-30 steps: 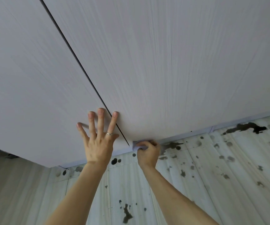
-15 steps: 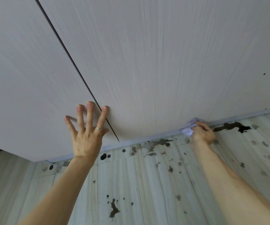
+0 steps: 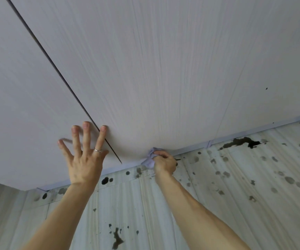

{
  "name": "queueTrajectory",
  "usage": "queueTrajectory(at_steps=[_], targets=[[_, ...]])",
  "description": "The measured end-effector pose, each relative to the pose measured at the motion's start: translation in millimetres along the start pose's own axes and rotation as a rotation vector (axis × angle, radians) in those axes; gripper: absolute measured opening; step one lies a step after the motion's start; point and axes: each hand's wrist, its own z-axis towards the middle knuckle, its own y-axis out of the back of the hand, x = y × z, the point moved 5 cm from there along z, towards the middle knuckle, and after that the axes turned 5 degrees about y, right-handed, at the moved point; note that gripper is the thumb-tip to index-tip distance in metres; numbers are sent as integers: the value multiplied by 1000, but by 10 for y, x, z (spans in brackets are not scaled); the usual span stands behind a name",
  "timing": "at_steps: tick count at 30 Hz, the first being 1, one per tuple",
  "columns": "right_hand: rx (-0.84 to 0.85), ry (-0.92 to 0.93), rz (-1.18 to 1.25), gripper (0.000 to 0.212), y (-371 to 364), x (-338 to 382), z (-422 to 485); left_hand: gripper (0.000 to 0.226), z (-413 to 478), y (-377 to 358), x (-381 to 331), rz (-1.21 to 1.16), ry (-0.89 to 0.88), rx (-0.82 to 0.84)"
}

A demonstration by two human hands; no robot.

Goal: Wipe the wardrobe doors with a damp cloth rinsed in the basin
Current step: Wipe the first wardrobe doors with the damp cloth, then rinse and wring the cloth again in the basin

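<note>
My right hand (image 3: pixel 164 162) holds the cloth (image 3: pixel 148 160) bunched inside curled fingers. I press it on the bottom edge of the right wardrobe door (image 3: pixel 163 69), just where the door meets the pale strip (image 3: pixel 190 148) above the floor (image 3: pixel 217 204). My left hand (image 3: pixel 85 159) is spread wide with straight fingers, the fingertips on the doors at both sides of the dark gap (image 3: pixel 64 83) between the left door (image 3: pixel 19 105) and the right one. It holds nothing; I think it only supports me.

I judge that I am in the wiping step, at the lowest part of the door. The next move probably calls for a sideways stroke along this edge with even pressure. The cloth must not slip down to the floor, which has many dark spots (image 3: pixel 239 142) that could make it dirty. The basin is not in view, so to rinse I would need to turn away from the doors.
</note>
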Motion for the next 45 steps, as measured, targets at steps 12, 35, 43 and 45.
queueTrajectory(at_steps=[12, 35, 43, 45], targets=[[-69, 45, 142, 38, 939, 1363, 315, 112, -27, 440, -285, 9, 178, 430], [1283, -232, -495, 37, -1348, 5195, -6460, 23, 1813, 7175, 1751, -1141, 1369, 629], [1475, -399, -661, 21, -2108, 4266, -8452, 22, 775, 8271, 3412, -1087, 1670, 191], [1471, -269, -699, 14, -2281, 3865, -8924, 23, 391, 8450, 3838, -1124, 1742, 136]])
